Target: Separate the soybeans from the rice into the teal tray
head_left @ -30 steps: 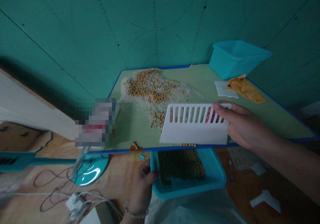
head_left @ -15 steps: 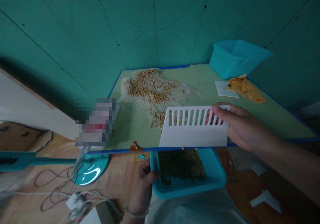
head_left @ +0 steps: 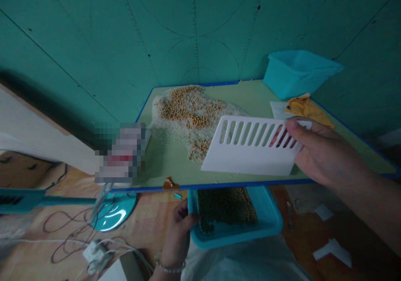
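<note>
Above the near table edge, the right hand (head_left: 319,153) pinches the slotted end of a white plastic scraper (head_left: 250,147) — flat, rigid, tilted over the green tabletop (head_left: 250,97). Below, the left hand (head_left: 178,235) grips the rim of a teal plastic tub (head_left: 269,222) — smooth-walled, holding round soybeans (head_left: 227,205). No legible writing.

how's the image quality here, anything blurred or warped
Head view: dim, teal-tinted light; wall lines bow from wide-lens distortion; a pixelated patch hides something at the table's left edge; the white slotted scraper and beans stay reasonably sharp.
</note>
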The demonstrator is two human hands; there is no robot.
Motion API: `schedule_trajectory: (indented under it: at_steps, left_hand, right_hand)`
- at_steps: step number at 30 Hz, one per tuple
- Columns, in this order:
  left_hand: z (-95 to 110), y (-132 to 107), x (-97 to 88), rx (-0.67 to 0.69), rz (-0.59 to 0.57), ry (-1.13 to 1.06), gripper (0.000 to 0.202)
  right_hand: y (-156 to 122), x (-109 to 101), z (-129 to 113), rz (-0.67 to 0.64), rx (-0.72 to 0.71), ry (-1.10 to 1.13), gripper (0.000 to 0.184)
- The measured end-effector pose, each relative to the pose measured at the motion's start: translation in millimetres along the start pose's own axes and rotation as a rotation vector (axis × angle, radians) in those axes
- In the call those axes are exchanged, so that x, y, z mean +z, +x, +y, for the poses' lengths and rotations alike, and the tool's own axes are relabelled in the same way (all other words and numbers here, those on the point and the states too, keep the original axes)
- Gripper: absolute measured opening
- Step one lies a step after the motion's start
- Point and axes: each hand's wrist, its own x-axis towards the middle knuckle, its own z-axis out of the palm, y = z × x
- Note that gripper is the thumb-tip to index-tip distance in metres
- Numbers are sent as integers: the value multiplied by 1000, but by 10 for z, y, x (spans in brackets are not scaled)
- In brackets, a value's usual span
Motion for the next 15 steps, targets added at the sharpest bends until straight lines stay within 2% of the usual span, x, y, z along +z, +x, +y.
schedule_trajectory:
  at_steps: [8, 15]
  left_hand:
    - [-6, -5, 7, -29, -9, 7, 19]
    - [21, -27, 16, -29, 22, -13, 18]
  right_hand:
    - [-27, -49, 145, -74, 75, -163, 32]
    - [133, -25, 152, -80, -85, -163, 23]
